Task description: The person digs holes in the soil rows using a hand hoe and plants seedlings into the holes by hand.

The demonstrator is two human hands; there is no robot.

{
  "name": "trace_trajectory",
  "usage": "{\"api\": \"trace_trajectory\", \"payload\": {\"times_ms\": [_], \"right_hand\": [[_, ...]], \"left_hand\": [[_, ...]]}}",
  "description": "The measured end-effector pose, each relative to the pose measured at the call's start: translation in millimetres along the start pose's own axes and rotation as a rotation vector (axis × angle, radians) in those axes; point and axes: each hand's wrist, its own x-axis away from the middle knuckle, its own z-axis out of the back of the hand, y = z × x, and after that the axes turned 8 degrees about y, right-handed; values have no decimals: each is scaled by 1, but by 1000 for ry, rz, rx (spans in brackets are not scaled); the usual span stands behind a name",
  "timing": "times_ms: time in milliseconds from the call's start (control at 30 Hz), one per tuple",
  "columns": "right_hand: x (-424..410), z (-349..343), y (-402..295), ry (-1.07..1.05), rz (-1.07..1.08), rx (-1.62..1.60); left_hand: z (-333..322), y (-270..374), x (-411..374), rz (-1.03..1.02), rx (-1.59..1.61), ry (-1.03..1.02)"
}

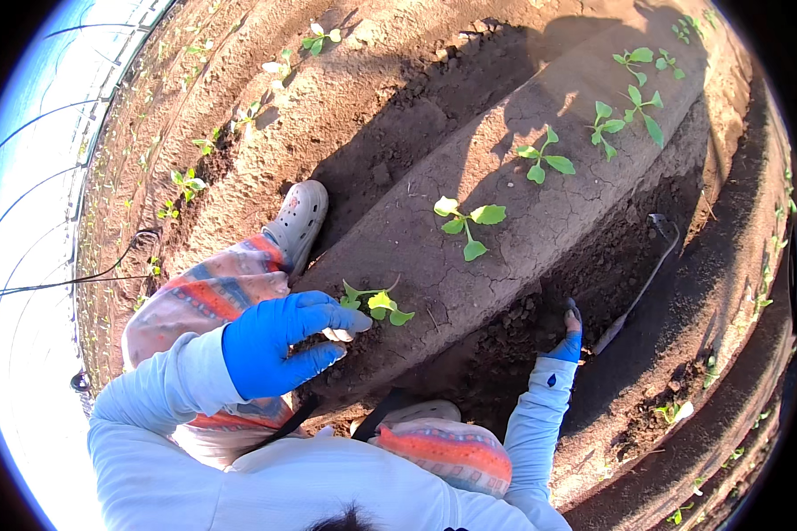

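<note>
My left hand, in a blue glove with soiled fingertips, hovers at the near end of a raised soil bed. Its thumb and fingers are apart, beside a small leafy seedling, and nothing shows between them. Down in the furrow right of the bed is my right hand, also blue-gloved. It reaches the dark loose soil; its fingers are mostly hidden, so any held thing cannot be made out. Farther up the bed stands another seedling with broad green leaves.
A long, thin, curved object lies in the right furrow; its kind is unclear. More seedlings line the bed. My clog presses close to its left side. Plastic sheeting on hoops bounds the left. Another planted row runs there.
</note>
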Motion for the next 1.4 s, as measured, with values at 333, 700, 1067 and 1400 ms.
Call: {"api": "trace_trajectory", "payload": {"times_ms": [333, 700, 1067, 1400], "right_hand": [[118, -137, -128, -352, -175, 90], [142, -371, -43, -387, -447, 364], [160, -534, -10, -491, -457, 429], [175, -582, -2, -392, -553, 418]], "left_hand": [[45, 5, -5, -283, 63, -224], [142, 4, -18, -345, -475, 358], [192, -48, -45, -378, -445, 75], [179, -89, -42, -78, -476, -253]]}}
